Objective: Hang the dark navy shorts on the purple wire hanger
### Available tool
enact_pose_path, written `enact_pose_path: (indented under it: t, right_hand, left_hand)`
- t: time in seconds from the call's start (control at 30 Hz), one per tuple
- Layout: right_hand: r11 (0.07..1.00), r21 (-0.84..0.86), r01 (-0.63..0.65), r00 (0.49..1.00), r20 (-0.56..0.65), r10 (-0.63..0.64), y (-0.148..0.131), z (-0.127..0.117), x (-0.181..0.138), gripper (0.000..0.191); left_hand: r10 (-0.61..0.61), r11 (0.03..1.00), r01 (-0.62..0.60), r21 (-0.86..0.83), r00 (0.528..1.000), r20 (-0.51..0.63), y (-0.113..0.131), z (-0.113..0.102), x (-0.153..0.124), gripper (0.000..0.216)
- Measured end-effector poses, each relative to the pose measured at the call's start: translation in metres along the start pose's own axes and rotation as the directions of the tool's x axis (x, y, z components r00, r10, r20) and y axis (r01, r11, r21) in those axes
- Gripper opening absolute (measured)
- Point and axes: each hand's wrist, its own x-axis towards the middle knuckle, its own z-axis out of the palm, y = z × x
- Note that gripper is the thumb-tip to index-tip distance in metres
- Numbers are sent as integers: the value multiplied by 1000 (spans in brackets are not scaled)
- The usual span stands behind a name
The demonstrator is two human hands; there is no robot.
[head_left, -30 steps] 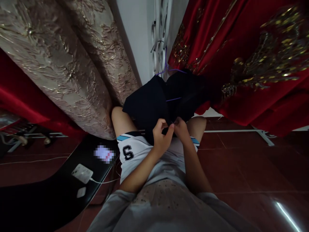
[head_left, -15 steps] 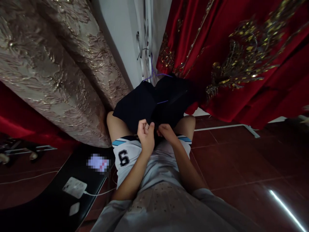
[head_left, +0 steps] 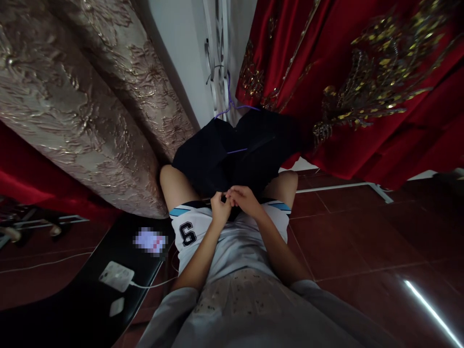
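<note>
A dark navy garment [head_left: 261, 150] hangs on a purple hanger [head_left: 232, 105] and drapes down between my knees. At its lower edge my left hand [head_left: 220, 209] is closed, thumb and fingers pinched on the dark cloth. My right hand [head_left: 245, 200] meets it from the right, its fingertips pressed together against the left fingertips. Whatever lies between the right fingers is too small and dark to make out. Both hands are just above my lap, over white shorts [head_left: 188, 220].
To my left a black bench [head_left: 87, 285] carries a phone [head_left: 116, 276] on a white cable, a small white item [head_left: 116, 306] and a blurred-out bright screen [head_left: 150, 240]. A beige embroidered cloth [head_left: 90, 111] hangs left, red sequined cloth [head_left: 344, 145] right. A white metal rack [head_left: 219, 53] stands ahead.
My right hand has moved left and my hands, apart before, now meet at the fingertips. The left thumb, raised before, is folded in. The view has shifted slightly.
</note>
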Motion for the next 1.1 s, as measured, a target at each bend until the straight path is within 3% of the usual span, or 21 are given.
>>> enact_pose_path:
  t: [0.13,0.3,0.43,0.5,0.6,0.73,0.8,0.9,1.0,1.07,1.1]
  right_hand:
    - [998,44,35,995,-92,-30,-19,-3,7,25]
    - [975,106,195,944,-290,-157,-93,-14,40,26]
    - [918,145,369,897,-314,-311,-133,-9,50,25]
    - [912,153,381,898,-298,-325,-134,-6,47,25]
    - [922,157,353,910,-286,-299,-127,-10,43,25]
    - [906,108,408,887,-281,-366,-129,-20,45,26]
    - [890,117,441,874,-283,-395,-132,-21,47,26]
    - [892,145,427,874,-321,-366,-124,-21,50,26]
    - [930,45,366,872,-365,-325,-98,-22,54,25]
    - [954,-32,297,885,-366,-287,-75,-20,55,24]
    - [965,-54,257,895,-362,-259,-63,-18,55,23]
  left_hand:
    - [24,997,-26,72,999,22,-3,-3,4,14]
    - [21,991,-31,133,997,77,-17,-9,13,19]
    - [43,988,-66,143,987,156,-13,-16,26,27]
    - [79,987,-109,117,969,236,4,-20,35,29]
    - [175,979,-199,45,933,315,50,-25,56,32]
    - [353,933,-358,-10,913,205,122,-24,96,42]
    - [505,847,-525,83,844,178,146,-20,113,32]
    - [646,689,-688,229,726,237,161,-9,124,30]
    - [690,593,-755,278,655,307,163,-9,130,35]
    - [701,606,-734,307,675,231,160,-22,142,36]
    - [696,647,-692,319,707,122,157,-34,150,37]
